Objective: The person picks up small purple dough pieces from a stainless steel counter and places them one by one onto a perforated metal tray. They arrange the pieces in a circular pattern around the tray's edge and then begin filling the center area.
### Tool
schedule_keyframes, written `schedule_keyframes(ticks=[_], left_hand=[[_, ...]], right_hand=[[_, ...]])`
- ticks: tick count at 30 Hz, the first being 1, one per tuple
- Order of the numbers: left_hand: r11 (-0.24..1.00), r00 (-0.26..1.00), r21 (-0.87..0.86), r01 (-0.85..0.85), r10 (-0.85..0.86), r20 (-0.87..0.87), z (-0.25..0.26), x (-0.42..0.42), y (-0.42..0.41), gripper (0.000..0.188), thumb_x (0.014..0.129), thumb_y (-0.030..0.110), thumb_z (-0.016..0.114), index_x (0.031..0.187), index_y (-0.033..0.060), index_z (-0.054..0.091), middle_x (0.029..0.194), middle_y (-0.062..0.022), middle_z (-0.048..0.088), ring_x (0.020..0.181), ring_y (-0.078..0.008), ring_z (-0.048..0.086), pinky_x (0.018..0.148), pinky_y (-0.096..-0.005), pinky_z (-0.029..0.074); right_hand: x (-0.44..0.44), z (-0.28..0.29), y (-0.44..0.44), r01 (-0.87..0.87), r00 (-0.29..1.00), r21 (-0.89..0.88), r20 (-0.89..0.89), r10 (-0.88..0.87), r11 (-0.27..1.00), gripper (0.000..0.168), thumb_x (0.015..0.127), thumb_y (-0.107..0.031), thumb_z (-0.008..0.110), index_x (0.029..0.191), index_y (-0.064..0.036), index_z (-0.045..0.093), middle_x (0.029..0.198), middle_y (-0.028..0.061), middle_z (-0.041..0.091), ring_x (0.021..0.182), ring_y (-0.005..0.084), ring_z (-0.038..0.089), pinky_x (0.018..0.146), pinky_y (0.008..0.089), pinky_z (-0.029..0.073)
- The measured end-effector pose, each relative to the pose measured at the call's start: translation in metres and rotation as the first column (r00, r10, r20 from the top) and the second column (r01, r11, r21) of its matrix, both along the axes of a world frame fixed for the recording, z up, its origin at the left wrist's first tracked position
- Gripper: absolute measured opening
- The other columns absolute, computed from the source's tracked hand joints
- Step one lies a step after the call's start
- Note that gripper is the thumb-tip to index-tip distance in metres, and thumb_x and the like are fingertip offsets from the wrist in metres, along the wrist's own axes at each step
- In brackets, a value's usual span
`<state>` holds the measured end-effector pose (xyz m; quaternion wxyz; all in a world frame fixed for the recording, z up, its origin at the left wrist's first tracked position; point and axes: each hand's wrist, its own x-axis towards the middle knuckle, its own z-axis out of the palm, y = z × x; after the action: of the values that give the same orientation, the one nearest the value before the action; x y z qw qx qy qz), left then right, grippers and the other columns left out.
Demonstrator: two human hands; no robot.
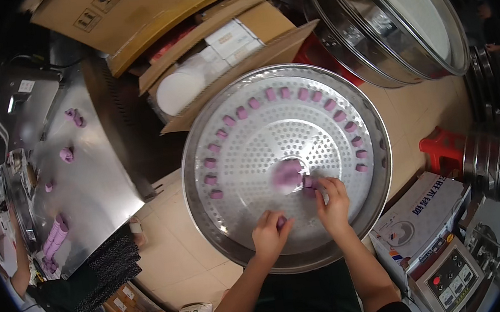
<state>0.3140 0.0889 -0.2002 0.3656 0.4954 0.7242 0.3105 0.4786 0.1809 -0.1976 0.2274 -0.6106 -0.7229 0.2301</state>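
A wide round metal steamer tray [255, 209] with a perforated base lies before me. Small purple dough pieces [284, 92] stand in an arc inside its rim. At the middle of the tray sits a blurred purple dough heap [287, 176]. My left hand [270, 237], over the near part of the tray, pinches one purple dough piece [281, 222] between thumb and fingers. Close to the right of the heap, my right hand [335, 204] has its fingertips on another purple dough piece [309, 182]; the fingers partly cover what they grip.
Left, a steel table [93, 171] bears a dough roll [55, 235] and scraps; a person's arm [20, 264] is beside it. An open carton [263, 57] stands beyond the tray. Stacked steamers [381, 21], a red stool [441, 146] and a boxed item [418, 216] line the right.
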Motion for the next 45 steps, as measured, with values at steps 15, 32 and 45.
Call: schedule_keyframes(ticks=[15, 32, 45], left_hand=[[0.980, 0.891, 0.185, 0.078, 0.015, -0.454, -0.010, 0.063, 0.014, 0.054, 0.071, 0.021, 0.079, 0.118, 0.0047, 0.059, 0.109, -0.0123, 0.060, 0.093, -0.0319, 0.057, 0.079, -0.0427, 0.047], [0.981, 0.861, 0.158, 0.113, -0.017, -0.508, -0.033, 0.087, 0.053, 0.062, 0.067, 0.009, 0.070, 0.128, 0.0090, 0.059, 0.105, -0.0092, 0.060, 0.090, -0.0283, 0.056, 0.077, -0.0399, 0.042], [0.983, 0.872, 0.141, 0.117, -0.033, -0.489, -0.034, 0.087, 0.045, 0.062, 0.070, 0.007, 0.066, 0.131, 0.0113, 0.058, 0.104, -0.0077, 0.060, 0.091, -0.0275, 0.057, 0.077, -0.0402, 0.042]], right_hand=[[0.046, -0.008, 0.030, -0.343, 0.939, -0.111, -0.080, 0.335, 0.933, 0.047, 0.069, 0.007, 0.063, 0.114, -0.007, 0.059, 0.104, 0.0119, 0.059, 0.091, 0.0329, 0.062, 0.074, 0.0407, 0.053], [0.049, -0.027, 0.029, -0.373, 0.925, -0.150, -0.141, 0.354, 0.916, 0.026, 0.071, -0.001, 0.068, 0.095, -0.005, 0.060, 0.091, 0.0103, 0.059, 0.083, 0.0334, 0.061, 0.068, 0.0423, 0.051], [0.052, -0.025, 0.007, -0.284, 0.957, -0.239, -0.125, 0.260, 0.929, 0.018, 0.074, -0.006, 0.071, 0.089, -0.006, 0.061, 0.085, 0.0098, 0.060, 0.075, 0.0302, 0.062, 0.065, 0.0385, 0.051]])
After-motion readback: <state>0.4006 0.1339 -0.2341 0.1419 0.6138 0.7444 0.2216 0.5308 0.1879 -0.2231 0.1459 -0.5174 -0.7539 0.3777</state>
